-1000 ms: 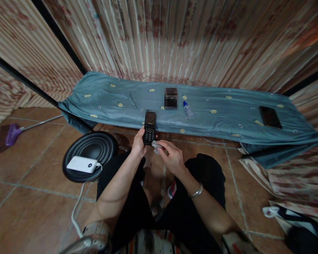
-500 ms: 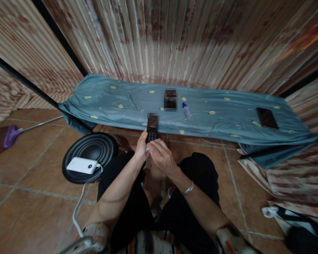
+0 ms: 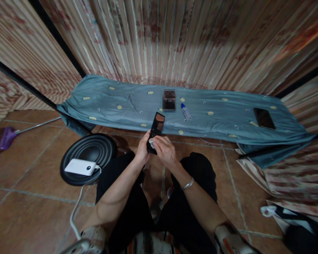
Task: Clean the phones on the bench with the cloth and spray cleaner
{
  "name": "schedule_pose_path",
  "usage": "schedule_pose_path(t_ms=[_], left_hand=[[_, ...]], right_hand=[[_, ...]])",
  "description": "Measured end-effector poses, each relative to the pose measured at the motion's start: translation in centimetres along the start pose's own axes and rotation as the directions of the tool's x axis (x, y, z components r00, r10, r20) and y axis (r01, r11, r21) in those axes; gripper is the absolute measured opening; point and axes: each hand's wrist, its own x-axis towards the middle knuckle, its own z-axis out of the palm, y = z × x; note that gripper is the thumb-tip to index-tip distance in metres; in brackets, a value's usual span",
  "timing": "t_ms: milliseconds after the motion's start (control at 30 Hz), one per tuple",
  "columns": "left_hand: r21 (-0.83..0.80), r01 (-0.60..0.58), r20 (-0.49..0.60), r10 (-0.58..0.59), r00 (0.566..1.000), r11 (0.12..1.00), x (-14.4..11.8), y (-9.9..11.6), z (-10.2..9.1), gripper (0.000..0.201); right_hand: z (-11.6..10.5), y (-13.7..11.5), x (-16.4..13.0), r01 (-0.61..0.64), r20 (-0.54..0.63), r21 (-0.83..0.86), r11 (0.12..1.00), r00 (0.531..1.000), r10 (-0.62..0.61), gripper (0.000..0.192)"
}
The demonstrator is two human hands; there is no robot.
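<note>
An unfolded black flip phone (image 3: 158,122) is held over the front edge of the cloth-covered surface. My left hand (image 3: 142,148) is closed around the phone's left side, near the keypad half. Pinched in the fingers of my right hand (image 3: 165,151) is a small white wipe (image 3: 151,142), pressed against the keypad. The fingers cover part of the keys. Beyond the phone, a small dark item (image 3: 169,100), blurred out by pixels, lies on the cloth. To its right is a small clear bottle with a blue cap (image 3: 185,111).
The low surface has a blue-green patterned cloth (image 3: 116,116). A black smartphone (image 3: 264,118) lies at its right. To my left, a white power bank (image 3: 79,167) with a cable rests on a round black stool (image 3: 108,146). A purple broom (image 3: 7,137) lies on the tiled floor.
The flip phone has tilted to the right at its top. My right hand has moved the wipe from the phone's lower end up onto the keypad.
</note>
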Motion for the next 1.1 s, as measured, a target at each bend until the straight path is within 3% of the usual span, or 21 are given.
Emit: schedule_pose_path(t_ms=[333,467,533,633,733,800,1000,1100], left_hand=[[0.058,0.06,0.147,-0.068,0.987,0.997,-1.3,0.0,0.9,0.041],[0.029,0.122,0.139,-0.125,0.982,0.992,-1.5,1.0,1.2,0.038],[-0.002,0.149,0.131,-0.148,0.98,0.989,-1.6,1.6,1.2,0.035],[-0.043,0.205,0.161,-0.195,0.967,0.978,-1.9,2.3,1.4,0.032],[-0.048,0.271,0.181,-0.258,0.949,0.961,-2.4,2.4,1.5,0.03],[-0.036,0.298,0.195,-0.286,0.938,0.954,-2.6,2.2,1.6,0.03],[0.059,0.345,0.357,-0.342,0.869,0.937,-2.7,1.4,1.6,0.05],[0.086,0.349,0.409,-0.353,0.842,0.933,-2.6,1.1,1.5,0.057]], right_hand=[[-0.5,3.9,1.2,-0.089,-0.088,-0.049,0.995,0.992,0.085,0.033],[-1.1,5.4,1.3,-0.206,-0.139,0.0,0.978,0.969,0.205,0.031],[-1.1,6.2,1.2,-0.3,-0.172,0.101,0.949,0.934,0.314,0.028],[-0.7,7.4,1.2,-0.451,-0.155,0.413,0.791,0.821,0.549,0.023],[-0.3,8.0,1.3,-0.48,0.022,0.779,0.403,0.664,0.747,0.022],[-0.4,8.2,1.6,-0.432,0.106,0.877,0.212,0.603,0.79,0.022],[-2.0,8.1,2.2,-0.377,0.161,0.921,0.093,0.589,0.792,0.026],[-2.9,7.8,2.2,-0.381,0.17,0.92,0.094,0.603,0.78,0.026]])
